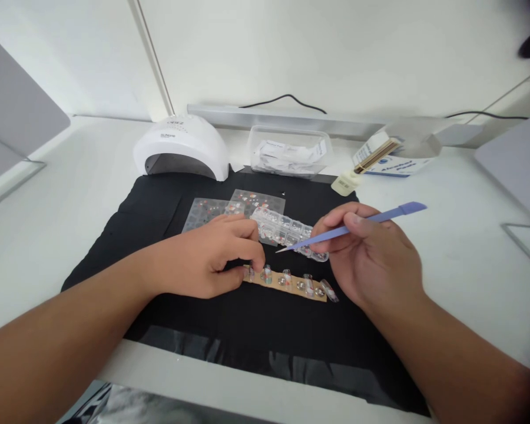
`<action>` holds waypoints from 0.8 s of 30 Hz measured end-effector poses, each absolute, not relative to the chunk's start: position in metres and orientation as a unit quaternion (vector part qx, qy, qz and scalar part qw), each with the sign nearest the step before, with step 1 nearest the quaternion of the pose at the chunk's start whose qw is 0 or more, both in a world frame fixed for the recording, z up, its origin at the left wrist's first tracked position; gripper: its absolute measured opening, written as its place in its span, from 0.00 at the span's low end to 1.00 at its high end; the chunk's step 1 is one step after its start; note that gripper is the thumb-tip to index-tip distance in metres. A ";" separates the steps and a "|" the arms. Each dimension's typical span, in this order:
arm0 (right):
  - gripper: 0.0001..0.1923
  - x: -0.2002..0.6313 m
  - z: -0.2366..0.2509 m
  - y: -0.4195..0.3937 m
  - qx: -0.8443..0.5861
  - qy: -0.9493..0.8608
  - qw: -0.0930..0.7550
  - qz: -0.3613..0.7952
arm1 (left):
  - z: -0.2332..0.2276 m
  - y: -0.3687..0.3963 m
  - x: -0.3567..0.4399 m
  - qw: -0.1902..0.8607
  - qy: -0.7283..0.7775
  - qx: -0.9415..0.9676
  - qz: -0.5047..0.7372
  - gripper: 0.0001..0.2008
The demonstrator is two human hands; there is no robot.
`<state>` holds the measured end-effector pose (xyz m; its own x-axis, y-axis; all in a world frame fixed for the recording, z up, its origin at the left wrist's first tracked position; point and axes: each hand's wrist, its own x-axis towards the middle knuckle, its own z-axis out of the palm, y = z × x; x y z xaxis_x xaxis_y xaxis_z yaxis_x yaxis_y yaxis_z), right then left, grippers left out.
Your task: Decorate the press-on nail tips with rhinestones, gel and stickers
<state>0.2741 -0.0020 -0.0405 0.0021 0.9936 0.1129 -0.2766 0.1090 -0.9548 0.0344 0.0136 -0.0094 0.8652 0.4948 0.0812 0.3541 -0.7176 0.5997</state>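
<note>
In my right hand (371,253) I hold slim purple-blue tweezers (382,217), gripped between thumb and fingers, their pale pointed tip aimed left above the black mat. The thumb and forefinger of my left hand (216,256) close on the left end of a narrow cardboard strip (294,286). Several clear press-on nails (287,278) with white and red decoration sit along the strip on round metallic holders (301,285). At the strip's right end one nail (329,291) sits tilted. Just behind, a clear compartment case (285,227) of small decorations lies partly hidden by my right fingers.
Two transparent sheets (265,200) of small decorations lie on the black mat (265,333). Behind stand a white nail lamp (181,141), a clear plastic box (291,168) of paper packets, a small bottle (345,184) with wooden sticks, and an alcohol pads box (395,168).
</note>
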 end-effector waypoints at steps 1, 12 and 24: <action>0.09 0.274 -0.040 -0.002 -0.393 -0.455 0.588 0.541 | -0.010 0.014 0.034 0.297 0.232 0.918 0.124 0.11; 0.10 0.274 -0.039 -0.002 -0.409 -0.457 0.579 0.537 | -0.015 0.016 0.034 0.311 0.231 0.913 0.130 0.11; 0.09 0.273 -0.038 -0.002 -0.411 -0.447 0.591 0.530 | -0.013 0.017 0.035 0.315 0.231 0.915 0.100 0.10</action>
<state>0.2732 -0.0021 -0.0384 0.0378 0.9950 0.0925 -0.2599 0.0991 -0.9605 0.0353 0.0172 -0.0128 0.8735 0.4855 0.0367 0.3602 -0.6950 0.6223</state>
